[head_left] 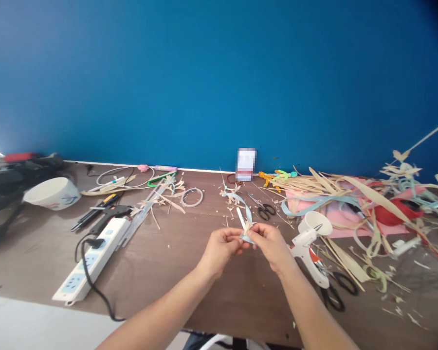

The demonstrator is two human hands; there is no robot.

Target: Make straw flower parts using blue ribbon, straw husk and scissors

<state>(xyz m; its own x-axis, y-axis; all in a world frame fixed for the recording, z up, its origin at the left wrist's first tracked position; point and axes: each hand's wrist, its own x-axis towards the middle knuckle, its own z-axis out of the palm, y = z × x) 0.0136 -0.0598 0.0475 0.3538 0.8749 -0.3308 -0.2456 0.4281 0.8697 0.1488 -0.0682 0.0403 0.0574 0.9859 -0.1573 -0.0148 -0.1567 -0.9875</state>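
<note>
My left hand [222, 249] and my right hand [272, 244] meet over the middle of the table, fingertips pinched close together. Between them is a light blue ribbon [248, 213], its loose end curving up and away from me. A small tuft of pale dried-husk strips [247, 227] shows at the fingertips beside the ribbon; how the two are joined is too small to tell. Just beyond the fingers is a white stick [240, 217]. Further back are a light blue and straw-coloured flower piece [234, 195] and black-handled scissors [265, 210].
Left of me are a power strip [95, 262], a black glue gun [111, 216] and a white bowl [53, 192]. To the right, a white glue gun [310, 260] leans by a white cup [316, 223], near more scissors [334, 294] and straw strips [345, 257]. A blue wall [204, 87] stands behind.
</note>
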